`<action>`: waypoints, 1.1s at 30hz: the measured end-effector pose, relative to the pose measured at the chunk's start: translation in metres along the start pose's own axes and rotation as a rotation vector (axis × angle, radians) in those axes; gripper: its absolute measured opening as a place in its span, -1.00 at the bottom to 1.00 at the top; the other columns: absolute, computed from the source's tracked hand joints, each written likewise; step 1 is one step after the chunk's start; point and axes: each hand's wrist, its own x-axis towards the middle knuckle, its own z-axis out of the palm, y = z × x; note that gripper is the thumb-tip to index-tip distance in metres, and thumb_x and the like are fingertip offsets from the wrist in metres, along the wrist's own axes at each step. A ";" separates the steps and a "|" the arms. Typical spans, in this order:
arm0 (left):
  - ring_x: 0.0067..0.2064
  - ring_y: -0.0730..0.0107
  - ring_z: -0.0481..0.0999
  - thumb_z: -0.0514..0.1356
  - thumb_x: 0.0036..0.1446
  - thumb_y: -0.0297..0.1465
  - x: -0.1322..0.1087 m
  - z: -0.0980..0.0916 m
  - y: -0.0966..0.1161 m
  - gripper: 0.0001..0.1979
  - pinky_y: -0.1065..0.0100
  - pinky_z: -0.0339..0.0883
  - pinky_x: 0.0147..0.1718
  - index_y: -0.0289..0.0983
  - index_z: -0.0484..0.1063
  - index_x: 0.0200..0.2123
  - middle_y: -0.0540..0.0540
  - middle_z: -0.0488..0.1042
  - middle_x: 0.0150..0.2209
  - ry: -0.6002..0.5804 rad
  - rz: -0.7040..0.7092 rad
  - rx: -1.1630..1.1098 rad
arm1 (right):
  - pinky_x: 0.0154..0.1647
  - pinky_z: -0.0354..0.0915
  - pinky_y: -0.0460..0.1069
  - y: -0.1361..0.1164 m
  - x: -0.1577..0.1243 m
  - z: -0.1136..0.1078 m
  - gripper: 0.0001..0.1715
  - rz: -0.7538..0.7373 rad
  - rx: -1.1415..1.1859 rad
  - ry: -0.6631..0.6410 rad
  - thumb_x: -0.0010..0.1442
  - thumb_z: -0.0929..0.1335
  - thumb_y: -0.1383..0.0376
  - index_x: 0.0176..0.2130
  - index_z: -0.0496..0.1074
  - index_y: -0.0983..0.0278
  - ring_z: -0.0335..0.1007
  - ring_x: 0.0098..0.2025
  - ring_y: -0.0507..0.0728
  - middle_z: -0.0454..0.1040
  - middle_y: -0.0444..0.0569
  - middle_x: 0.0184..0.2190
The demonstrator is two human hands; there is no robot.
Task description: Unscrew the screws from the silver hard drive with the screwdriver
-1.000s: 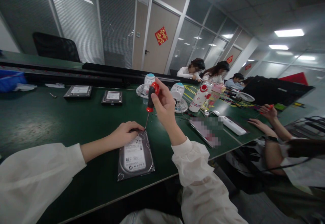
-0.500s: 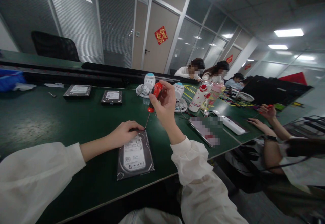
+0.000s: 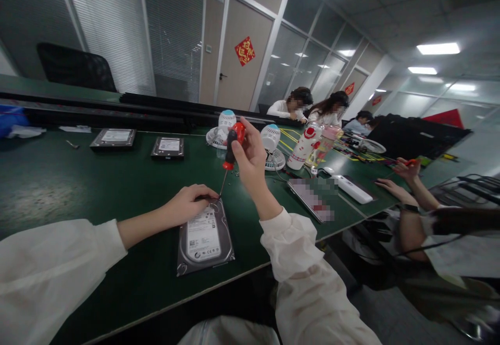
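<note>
1. The hard drive (image 3: 206, 242) lies flat on the green table (image 3: 136, 188) before us, its long axis running away from us, far end leaning slightly right.
2. Our left hand (image 3: 189, 205) is nearer, lying over its far-left corner; we cannot tell whether the fingers pinch anything.
3. Our right hand (image 3: 250, 161), above and rightward, grasps the screwdriver (image 3: 228, 165) by its handle; its long axis slants steeply, tip down and leftward at the drive's far end.
</note>
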 end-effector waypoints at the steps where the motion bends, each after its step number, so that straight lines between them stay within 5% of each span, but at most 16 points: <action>1: 0.08 0.17 0.48 0.03 0.20 -0.32 0.000 0.000 0.000 -0.62 0.13 0.33 0.14 -0.20 0.55 -0.04 -0.08 0.54 0.01 0.001 0.002 0.002 | -0.03 0.50 0.11 0.000 0.000 0.000 -0.44 0.015 0.015 -0.031 0.28 0.23 -0.08 0.18 0.17 0.04 0.46 -0.07 0.10 0.39 0.01 0.08; 8: 0.07 0.16 0.48 0.03 0.16 -0.35 0.001 0.001 0.002 -0.62 0.13 0.32 0.14 -0.24 0.56 -0.06 -0.10 0.56 -0.02 0.018 0.003 0.022 | -0.04 0.49 0.08 0.002 0.000 0.001 -0.37 -0.024 -0.130 0.078 0.14 0.41 -0.06 0.10 0.26 0.10 0.43 -0.12 0.09 0.41 -0.01 -0.03; 14: 0.08 0.15 0.48 0.03 0.15 -0.31 0.001 0.002 -0.001 -0.61 0.13 0.31 0.15 -0.21 0.56 -0.06 -0.08 0.56 0.00 0.016 0.006 0.005 | 0.10 0.48 0.12 0.000 -0.001 0.002 -0.44 0.008 0.027 -0.013 0.26 0.26 -0.10 0.14 0.25 0.09 0.42 0.09 0.14 0.35 0.02 0.15; 19: 0.09 0.11 0.47 0.05 0.12 -0.27 0.002 0.004 -0.009 -0.60 0.09 0.30 0.16 -0.19 0.55 -0.05 -0.09 0.55 0.01 0.009 -0.040 -0.012 | 0.00 0.51 0.07 -0.002 -0.002 0.002 -0.30 -0.009 -0.167 0.079 0.12 0.37 -0.16 0.10 0.22 0.11 0.45 -0.11 0.08 0.42 0.00 -0.01; 24: 0.11 0.06 0.44 0.05 0.14 -0.25 0.001 0.002 -0.008 -0.59 0.06 0.29 0.16 -0.22 0.52 -0.02 -0.11 0.52 0.06 -0.027 -0.086 -0.050 | 0.15 0.45 0.06 -0.001 -0.004 0.000 -0.45 -0.019 -0.152 -0.021 0.30 0.22 -0.09 0.16 0.21 0.10 0.43 0.09 0.08 0.39 0.02 0.13; 29: 0.12 0.08 0.43 0.05 0.14 -0.26 0.000 0.002 -0.002 -0.60 0.07 0.26 0.18 -0.22 0.52 -0.02 -0.11 0.53 0.05 -0.027 -0.107 -0.040 | 0.04 0.50 0.09 -0.001 -0.004 -0.001 -0.26 0.013 -0.247 0.076 0.15 0.32 -0.18 0.14 0.16 0.15 0.46 -0.03 0.11 0.42 0.05 0.03; 33: 0.11 0.11 0.44 0.03 0.13 -0.27 0.001 0.002 -0.001 -0.59 0.12 0.27 0.16 -0.24 0.52 -0.03 -0.10 0.53 0.04 -0.028 -0.090 -0.023 | 0.15 0.43 0.10 -0.001 -0.005 -0.002 -0.42 0.002 -0.200 0.000 0.29 0.20 -0.11 0.17 0.16 0.10 0.41 0.08 0.11 0.36 0.04 0.14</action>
